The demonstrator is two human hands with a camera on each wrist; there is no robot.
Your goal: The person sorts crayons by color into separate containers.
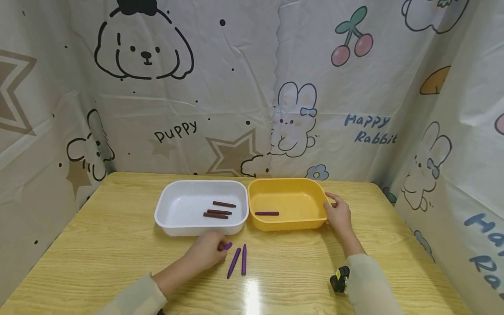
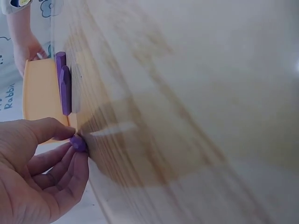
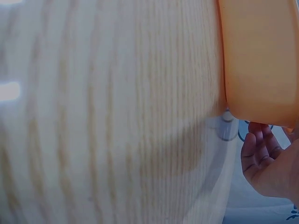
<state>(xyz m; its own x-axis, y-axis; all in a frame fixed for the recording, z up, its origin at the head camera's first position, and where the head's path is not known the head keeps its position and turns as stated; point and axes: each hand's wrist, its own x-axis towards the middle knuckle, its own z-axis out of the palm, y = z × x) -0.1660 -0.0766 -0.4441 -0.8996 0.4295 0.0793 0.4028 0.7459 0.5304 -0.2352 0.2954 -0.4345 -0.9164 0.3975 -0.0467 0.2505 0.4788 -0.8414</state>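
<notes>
My left hand pinches a purple crayon between thumb and fingertips, low over the table in front of the white bin. Just right of it, two more purple crayons lie on the wood, one slanted and one nearly straight. A yellow bin stands against the white one, with a single purple crayon inside. At its right end my right hand holds the rim; in the right wrist view, curled fingers touch the bin's outside.
Three brown crayons lie inside the white bin, toward its right side. The wooden table meets a printed cloth backdrop behind the bins and on both sides. A small black device is on the right wrist.
</notes>
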